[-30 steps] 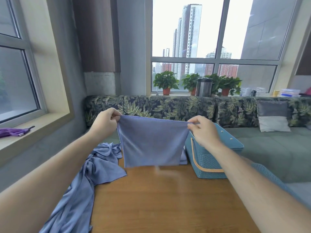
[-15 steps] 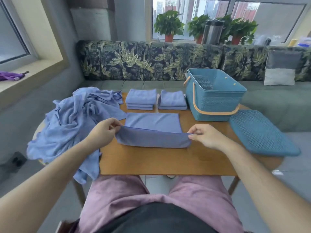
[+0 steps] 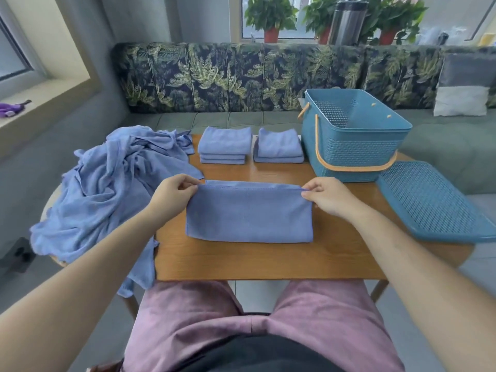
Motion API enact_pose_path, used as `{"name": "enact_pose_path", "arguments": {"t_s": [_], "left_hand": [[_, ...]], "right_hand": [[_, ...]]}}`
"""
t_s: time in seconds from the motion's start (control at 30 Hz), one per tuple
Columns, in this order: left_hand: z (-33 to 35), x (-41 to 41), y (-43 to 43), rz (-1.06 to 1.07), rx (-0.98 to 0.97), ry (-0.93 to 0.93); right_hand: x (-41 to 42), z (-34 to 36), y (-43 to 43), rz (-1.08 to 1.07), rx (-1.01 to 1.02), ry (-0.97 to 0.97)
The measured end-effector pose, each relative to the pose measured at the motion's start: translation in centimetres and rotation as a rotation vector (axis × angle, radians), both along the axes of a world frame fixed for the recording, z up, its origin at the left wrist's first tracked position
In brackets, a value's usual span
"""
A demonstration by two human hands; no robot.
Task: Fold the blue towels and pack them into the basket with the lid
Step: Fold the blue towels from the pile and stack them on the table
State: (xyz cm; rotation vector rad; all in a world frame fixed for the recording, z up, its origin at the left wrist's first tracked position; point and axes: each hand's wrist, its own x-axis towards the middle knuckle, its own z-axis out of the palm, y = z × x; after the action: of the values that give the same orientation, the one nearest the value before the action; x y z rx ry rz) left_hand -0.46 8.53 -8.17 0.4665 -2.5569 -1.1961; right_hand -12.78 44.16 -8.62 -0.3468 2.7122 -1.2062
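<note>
Mid-fold at the table [image 3: 268, 260]: pinching the far edge of a doubled towel [image 3: 249, 217] at both ends, left hand [image 3: 171, 193] on the ten o'clock corner, right hand [image 3: 328, 197] on the two o'clock corner, thumb and fingertips closed on cloth in each case. Laid flat dead ahead at twelve, lengthwise from nine to three, equally near to both hands. Likely next: carrying one short end across to the other along that nine-to-three line, feasible from either side. Beyond, at twelve, a left stack [image 3: 224, 145] and a right stack [image 3: 279, 146] of folded towels; at nine to ten, a loose heap [image 3: 107, 183] of unfolded ones spilling off the table edge; at one to two, the open basket [image 3: 351, 149], closer to the right hand; at three, its lid [image 3: 434, 205] lying flat. Apparently nothing packed yet, judging by bare mesh on the inner wall, floor out of sight.
</note>
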Motion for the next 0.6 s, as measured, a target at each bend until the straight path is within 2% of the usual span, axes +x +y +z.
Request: {"name": "enact_pose_path", "arguments": {"t_s": [0.23, 0.43, 0.53, 0.6], "left_hand": [[-2.6, -8.6, -0.9, 0.018, -0.076, -0.054], [-7.0, -11.7, -1.6, -0.006, -0.219, -0.105], [-7.7, -11.3, -0.4, 0.064, -0.492, 0.022], [-7.0, -10.6, 2.0, -0.024, -0.623, 0.17]], "right_hand": [[-5.1, -2.3, -3.4, -0.118, 0.114, 0.073], [-6.0, -5.3, -4.2, -0.16, 0.224, 0.127], [-4.2, -5.4, -5.3, -0.209, 0.449, 0.287], [-1.7, -5.0, -7.4, -0.207, 0.484, 0.446]]}}
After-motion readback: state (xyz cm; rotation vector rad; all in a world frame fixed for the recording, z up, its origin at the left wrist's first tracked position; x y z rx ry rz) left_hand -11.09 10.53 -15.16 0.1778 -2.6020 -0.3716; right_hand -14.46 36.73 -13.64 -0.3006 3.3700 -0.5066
